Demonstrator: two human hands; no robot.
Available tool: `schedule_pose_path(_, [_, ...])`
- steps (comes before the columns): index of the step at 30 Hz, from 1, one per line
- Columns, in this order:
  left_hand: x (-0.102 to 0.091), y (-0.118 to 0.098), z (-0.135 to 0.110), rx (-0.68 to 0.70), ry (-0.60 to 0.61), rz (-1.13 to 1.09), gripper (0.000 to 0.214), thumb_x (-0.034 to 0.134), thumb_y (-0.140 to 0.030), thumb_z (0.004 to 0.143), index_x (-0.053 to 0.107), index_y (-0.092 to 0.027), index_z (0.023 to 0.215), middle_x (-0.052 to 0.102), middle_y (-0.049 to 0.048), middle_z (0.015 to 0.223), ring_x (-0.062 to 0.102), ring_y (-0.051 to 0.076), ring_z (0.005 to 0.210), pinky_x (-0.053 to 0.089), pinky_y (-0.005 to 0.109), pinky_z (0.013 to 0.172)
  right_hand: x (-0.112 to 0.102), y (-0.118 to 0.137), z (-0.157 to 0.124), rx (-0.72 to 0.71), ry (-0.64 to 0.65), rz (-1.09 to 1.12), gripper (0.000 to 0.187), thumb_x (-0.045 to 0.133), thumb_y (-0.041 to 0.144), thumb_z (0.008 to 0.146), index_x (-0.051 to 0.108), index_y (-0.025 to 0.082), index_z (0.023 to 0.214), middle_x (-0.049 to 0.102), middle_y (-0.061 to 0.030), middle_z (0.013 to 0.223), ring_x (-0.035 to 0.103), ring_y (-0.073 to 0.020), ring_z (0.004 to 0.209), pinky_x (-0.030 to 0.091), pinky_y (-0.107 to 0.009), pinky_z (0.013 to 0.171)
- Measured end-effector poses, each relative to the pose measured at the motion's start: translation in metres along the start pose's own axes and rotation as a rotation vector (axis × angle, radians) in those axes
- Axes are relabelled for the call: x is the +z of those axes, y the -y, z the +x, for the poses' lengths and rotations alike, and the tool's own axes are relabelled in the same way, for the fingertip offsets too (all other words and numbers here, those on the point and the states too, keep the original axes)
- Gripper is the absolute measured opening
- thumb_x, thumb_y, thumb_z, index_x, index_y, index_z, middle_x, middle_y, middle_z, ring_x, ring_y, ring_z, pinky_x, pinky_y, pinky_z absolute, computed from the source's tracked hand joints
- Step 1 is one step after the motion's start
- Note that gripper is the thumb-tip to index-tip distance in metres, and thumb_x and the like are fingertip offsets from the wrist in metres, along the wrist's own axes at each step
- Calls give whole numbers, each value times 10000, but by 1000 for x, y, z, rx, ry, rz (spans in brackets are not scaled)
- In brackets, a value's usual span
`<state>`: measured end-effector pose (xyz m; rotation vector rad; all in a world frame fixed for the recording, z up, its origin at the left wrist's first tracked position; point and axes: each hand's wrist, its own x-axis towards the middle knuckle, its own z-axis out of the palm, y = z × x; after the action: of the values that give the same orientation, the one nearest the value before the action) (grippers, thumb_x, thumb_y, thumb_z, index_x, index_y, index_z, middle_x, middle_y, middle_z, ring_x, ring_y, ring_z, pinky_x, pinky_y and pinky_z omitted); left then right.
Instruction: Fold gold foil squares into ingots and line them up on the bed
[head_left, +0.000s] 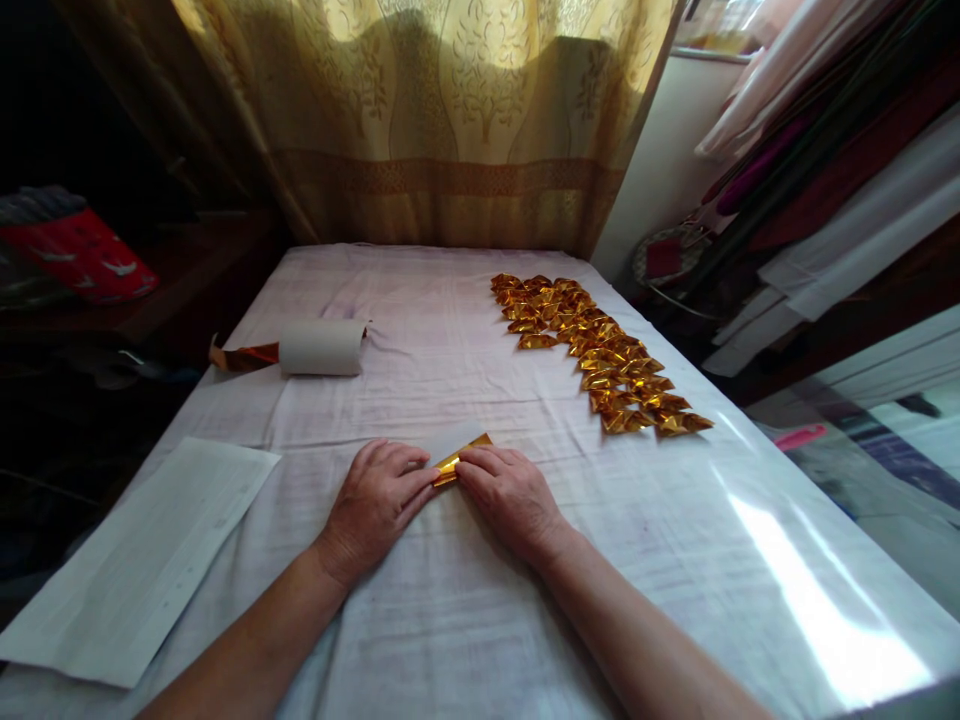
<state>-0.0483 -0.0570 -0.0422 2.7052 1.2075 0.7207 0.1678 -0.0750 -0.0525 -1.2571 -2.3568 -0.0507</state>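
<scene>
Near the middle of the cloth-covered table, a strip of shiny gold foil paper (450,466) lies folded or rolled at a slant, with a pale white part showing behind it. My left hand (377,492) pinches its lower left end between thumb and fingers. On its right side, my right hand (513,496) presses the foil with fingers close together, and its thumb is mostly hidden. Farther off on the right stand rows of folded gold foil ingots (600,345), several of them overlapping.
On the left lie a grey-white cardboard tube (322,347) with coppery foil at its ends and a white sheet of paper (161,550). The table's white cloth (427,290) ends at a patterned curtain (480,120). Hanging clothes (847,200) line the right.
</scene>
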Motion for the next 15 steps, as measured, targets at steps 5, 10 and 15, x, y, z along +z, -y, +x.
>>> schedule_pose_path(5, [1, -6, 2, 45, -16, -11, 238, 499, -310, 990, 726, -258, 941, 729, 14, 981, 611, 189, 953, 372, 425, 1020, -2, 13, -1, 44, -50, 52, 146, 562, 265, 970, 703, 225, 980, 728, -49, 1040, 631, -201, 927, 469, -328, 810])
schedule_pose_path(10, [3, -7, 0, 55, -33, -42, 173, 544, -285, 967, 697, -222, 917, 727, 12, 936, 603, 190, 921, 377, 408, 989, -2, 18, -1, 112, -34, 114, 195, 560, 285, 973, 724, 229, 882, 715, -41, 880, 607, -171, 797, 452, -296, 742])
schedule_pose_path(15, [6, -3, 0, -64, 7, -121, 133, 602, -312, 933, 691, -227, 882, 720, 13, 955, 613, 191, 923, 421, 372, 882, -2, 15, 2, 210, -12, 210, 139, 603, 236, 931, 704, 212, 839, 697, -38, 861, 615, -172, 801, 455, -282, 743])
